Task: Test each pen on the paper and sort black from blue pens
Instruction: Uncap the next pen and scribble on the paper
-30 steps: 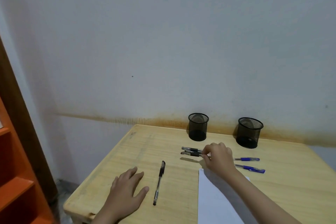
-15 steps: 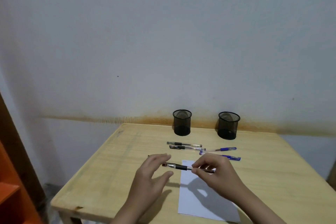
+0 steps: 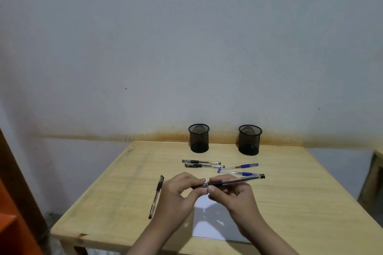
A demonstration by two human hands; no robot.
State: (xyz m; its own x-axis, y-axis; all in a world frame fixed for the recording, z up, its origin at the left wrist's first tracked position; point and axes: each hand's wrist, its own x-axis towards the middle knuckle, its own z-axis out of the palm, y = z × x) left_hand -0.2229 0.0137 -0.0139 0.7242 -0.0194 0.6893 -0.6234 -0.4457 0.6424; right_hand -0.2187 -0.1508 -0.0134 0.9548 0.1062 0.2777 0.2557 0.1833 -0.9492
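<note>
My right hand [image 3: 232, 194] grips a black-grip pen [image 3: 238, 181] by its barrel, held level above the white paper [image 3: 209, 225]. My left hand [image 3: 180, 192] pinches the cap end of that same pen. A capped black pen [image 3: 156, 196] lies on the table to the left of my hands. Two black pens [image 3: 202, 163] and two blue pens [image 3: 241, 168] lie beyond my hands. Two black mesh cups, the left cup [image 3: 199, 138] and the right cup [image 3: 249, 139], stand at the back edge.
The wooden table [image 3: 116, 188] stands against a stained grey wall. An orange shelf [image 3: 12, 223] is at the far left, and a wooden piece of furniture [image 3: 375, 180] stands at the right edge.
My right hand picked a pen from the group and carried it over the paper. My left hand left the table and closed on the pen's cap end.
</note>
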